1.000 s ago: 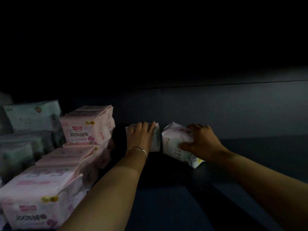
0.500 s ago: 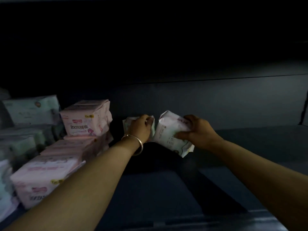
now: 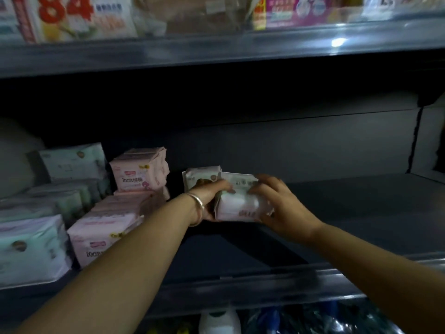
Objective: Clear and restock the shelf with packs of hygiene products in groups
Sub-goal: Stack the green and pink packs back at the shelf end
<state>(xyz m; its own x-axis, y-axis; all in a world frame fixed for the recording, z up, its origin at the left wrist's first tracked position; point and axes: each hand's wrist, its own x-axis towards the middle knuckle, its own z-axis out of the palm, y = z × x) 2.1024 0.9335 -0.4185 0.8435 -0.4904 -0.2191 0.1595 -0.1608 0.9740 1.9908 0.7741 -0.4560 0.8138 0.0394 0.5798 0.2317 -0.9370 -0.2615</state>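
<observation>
Two small white packs are pressed together above the dark shelf (image 3: 349, 213). My left hand (image 3: 212, 196), with a bangle on the wrist, curls round the back pack (image 3: 199, 175) and the left end of the front one. My right hand (image 3: 277, 201) grips the front white pack (image 3: 237, 206) from the right, fingers over its top. Pink packs (image 3: 138, 173) are stacked at the left of the shelf, with pale green packs (image 3: 72, 161) further left.
The shelf's right half is bare dark metal up to a side wall (image 3: 426, 141). An upper shelf (image 3: 216, 51) carries large packs. Below the front rail (image 3: 265, 288) stand bottles, one with a white top (image 3: 219, 321).
The two packs have been brought together and lifted toward me. The view has pulled back, so the upper shelf and the lower shelf's bottles have come into sight.
</observation>
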